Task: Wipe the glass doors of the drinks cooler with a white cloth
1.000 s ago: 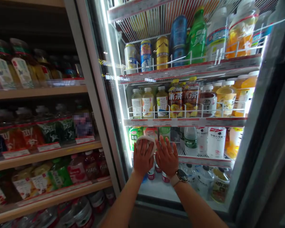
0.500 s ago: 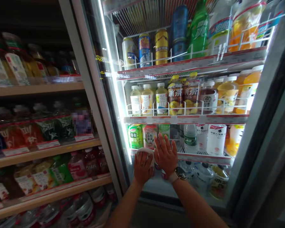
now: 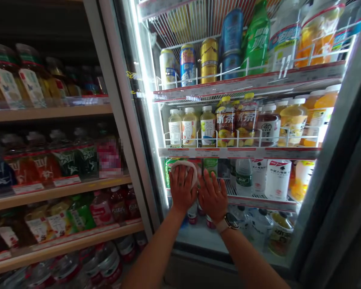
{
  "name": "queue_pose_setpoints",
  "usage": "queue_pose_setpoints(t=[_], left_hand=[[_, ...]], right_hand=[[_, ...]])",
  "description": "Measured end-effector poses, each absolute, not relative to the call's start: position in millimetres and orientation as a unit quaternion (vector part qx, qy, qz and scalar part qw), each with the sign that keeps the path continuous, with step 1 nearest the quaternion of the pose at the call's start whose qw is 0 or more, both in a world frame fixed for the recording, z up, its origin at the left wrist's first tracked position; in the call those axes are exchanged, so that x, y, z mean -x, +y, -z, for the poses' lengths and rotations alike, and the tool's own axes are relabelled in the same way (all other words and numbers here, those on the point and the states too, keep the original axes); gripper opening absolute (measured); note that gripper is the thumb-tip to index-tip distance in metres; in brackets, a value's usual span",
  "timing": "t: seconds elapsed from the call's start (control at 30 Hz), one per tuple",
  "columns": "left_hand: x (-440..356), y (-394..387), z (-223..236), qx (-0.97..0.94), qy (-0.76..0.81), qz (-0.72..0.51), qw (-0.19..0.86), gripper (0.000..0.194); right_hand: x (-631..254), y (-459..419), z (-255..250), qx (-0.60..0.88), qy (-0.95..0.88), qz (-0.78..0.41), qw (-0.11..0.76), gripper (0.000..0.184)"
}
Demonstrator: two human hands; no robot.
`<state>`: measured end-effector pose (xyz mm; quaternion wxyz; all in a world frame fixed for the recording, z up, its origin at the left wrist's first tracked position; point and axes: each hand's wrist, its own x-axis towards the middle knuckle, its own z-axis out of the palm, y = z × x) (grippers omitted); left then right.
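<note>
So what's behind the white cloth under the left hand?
Beside the white cloth, a green-labelled drink bottle shows on the cooler shelf; whatever stands directly behind the cloth is covered, so cannot be seen.

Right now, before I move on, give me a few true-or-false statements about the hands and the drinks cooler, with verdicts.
1. The left hand presses a white cloth against the glass door. True.
2. The right hand holds a second cloth. False: it is bare, fingers spread on the glass.
3. The wristwatch is on the left wrist. False: it is on the right wrist.
4. Drink cans stand on the shelf above the bottled teas. True.
</note>
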<state>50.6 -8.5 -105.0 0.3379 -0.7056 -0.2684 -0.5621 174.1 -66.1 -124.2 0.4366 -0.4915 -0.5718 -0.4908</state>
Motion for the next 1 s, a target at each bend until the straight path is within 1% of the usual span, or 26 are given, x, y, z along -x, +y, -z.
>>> queue_pose_setpoints(t=[0.1,0.33,0.43,0.53,0.7,0.77,0.87,1.0], left_hand=[[-46.0,-9.0,126.4,0.71,-0.264,0.551,0.351,0.055],[-24.8,-13.5,208.4,0.729,-0.274,0.517,0.354,0.049],[-20.3,-14.8,223.3,0.739,-0.285,0.502,0.347,0.049],[-23.1,-14.2,204.2,0.748,-0.28,0.49,0.348,0.052],[-43.6,-14.5,124.7,0.74,-0.282,0.503,0.348,0.057],[-51.4,-14.9,104.1,0.731,-0.286,0.521,0.335,0.058],[-55.2,-15.3,105.8,0.719,-0.285,0.538,0.335,0.058],[-43.8,-15.0,151.4,0.719,-0.277,0.527,0.359,0.055]], right_hand=[[-174.6,-65.8,124.6,0.49,-0.574,0.491,0.435,0.058],[-174.8,-65.8,125.1,0.493,-0.574,0.491,0.431,0.062],[-174.3,-65.5,125.3,0.493,-0.573,0.491,0.433,0.064],[-173.7,-65.2,125.4,0.494,-0.571,0.493,0.433,0.062],[-173.8,-65.3,126.4,0.497,-0.572,0.491,0.43,0.053],[-174.1,-65.4,126.7,0.497,-0.572,0.489,0.432,0.052],[-174.2,-65.9,126.2,0.496,-0.574,0.489,0.431,0.052],[-173.8,-66.4,124.8,0.5,-0.571,0.493,0.426,0.051]])
